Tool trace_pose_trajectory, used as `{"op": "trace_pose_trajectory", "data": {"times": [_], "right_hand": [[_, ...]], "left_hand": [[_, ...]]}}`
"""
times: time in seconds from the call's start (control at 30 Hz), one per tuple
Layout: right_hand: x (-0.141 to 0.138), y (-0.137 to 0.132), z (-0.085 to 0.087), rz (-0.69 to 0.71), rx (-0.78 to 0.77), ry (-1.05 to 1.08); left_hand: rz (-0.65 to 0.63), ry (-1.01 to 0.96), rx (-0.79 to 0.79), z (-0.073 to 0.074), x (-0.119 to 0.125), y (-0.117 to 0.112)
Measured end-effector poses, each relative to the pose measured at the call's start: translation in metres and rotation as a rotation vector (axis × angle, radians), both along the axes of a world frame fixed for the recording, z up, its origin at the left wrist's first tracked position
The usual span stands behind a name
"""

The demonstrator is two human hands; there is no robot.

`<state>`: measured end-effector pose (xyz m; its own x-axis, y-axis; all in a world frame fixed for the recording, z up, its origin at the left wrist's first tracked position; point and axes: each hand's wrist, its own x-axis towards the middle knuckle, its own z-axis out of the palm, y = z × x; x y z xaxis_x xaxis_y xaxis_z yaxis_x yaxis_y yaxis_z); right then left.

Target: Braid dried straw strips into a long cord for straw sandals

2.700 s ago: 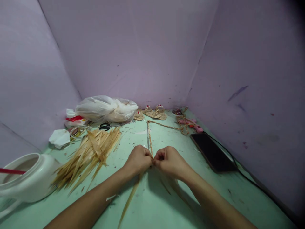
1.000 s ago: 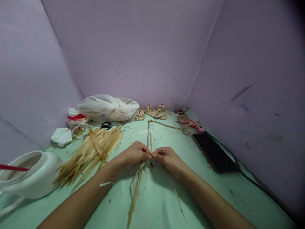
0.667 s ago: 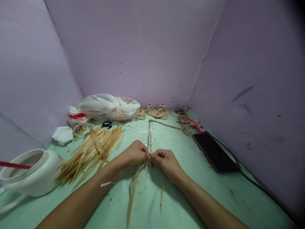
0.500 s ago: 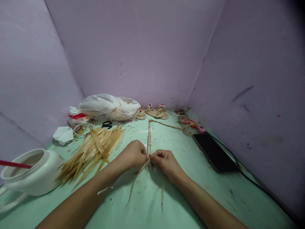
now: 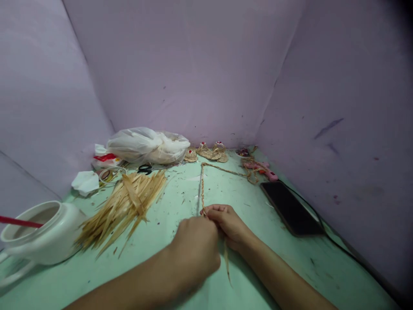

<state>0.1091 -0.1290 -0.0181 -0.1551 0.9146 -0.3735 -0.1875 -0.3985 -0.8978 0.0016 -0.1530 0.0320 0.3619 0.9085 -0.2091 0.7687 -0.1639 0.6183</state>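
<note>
A thin braid of straw-coloured fibre (image 5: 202, 187) runs down the table toward me. At its near end my right hand (image 5: 227, 224) pinches it between thumb and fingers. One loose fibre strand (image 5: 226, 262) hangs below that hand. My left hand (image 5: 196, 252) is closed in a fist, close in front of the braid's end and partly covering it. Whatever those fingers hold is hidden behind the back of the hand. To the left lies a pile of dry, flat fibre strips (image 5: 129, 206).
A white pot (image 5: 64, 232) with a red stick (image 5: 21, 222) stands at left. Behind are a plastic bag (image 5: 145, 146), scissors (image 5: 145, 168) and small woven slippers (image 5: 211, 153). At right lie a dark phone (image 5: 292, 209), a cable (image 5: 348, 254) and a pink tool (image 5: 271, 174).
My left hand has moved from the braid's left side toward me and to the right, turning into a fist. My right hand stays at the braid's end.
</note>
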Motion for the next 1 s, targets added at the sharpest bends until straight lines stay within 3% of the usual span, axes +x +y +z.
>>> {"op": "trace_pose_trajectory", "data": {"times": [0.07, 0.1, 0.17, 0.23, 0.3, 0.4, 0.57, 0.73, 0.83, 1.0], "right_hand": [[0.001, 0.001, 0.0, 0.019, -0.011, 0.002], [0.001, 0.001, 0.0, 0.034, -0.01, -0.01], [0.001, 0.002, -0.002, 0.051, 0.004, -0.029], [0.002, 0.002, -0.003, 0.062, 0.028, -0.028], [0.004, 0.003, -0.004, 0.089, 0.071, -0.039], [0.011, 0.006, -0.002, 0.172, 0.123, -0.146], [0.019, 0.009, 0.001, 0.33, 0.32, -0.454], [0.014, -0.005, 0.013, 0.221, 0.539, -1.027], [0.008, -0.016, 0.023, 0.205, 0.518, -1.24], [-0.003, -0.03, 0.029, 0.285, 0.51, -1.413]], "left_hand": [[0.089, 0.03, 0.124, 0.008, -0.01, 0.017], [0.175, -0.04, 0.09, 0.01, -0.014, 0.025], [0.254, -0.194, -0.221, 0.007, -0.019, 0.04], [0.239, -0.386, -0.552, -0.002, -0.021, 0.048], [0.205, -0.532, -0.704, -0.012, -0.021, 0.051], [0.204, -0.537, -0.671, -0.019, -0.018, 0.05], [0.244, -0.292, -0.538, -0.02, -0.014, 0.049], [0.235, -0.221, -0.403, -0.034, -0.013, 0.052], [0.246, -0.232, -0.39, -0.036, -0.011, 0.05], [0.275, -0.321, -0.426, -0.026, -0.007, 0.043]]}}
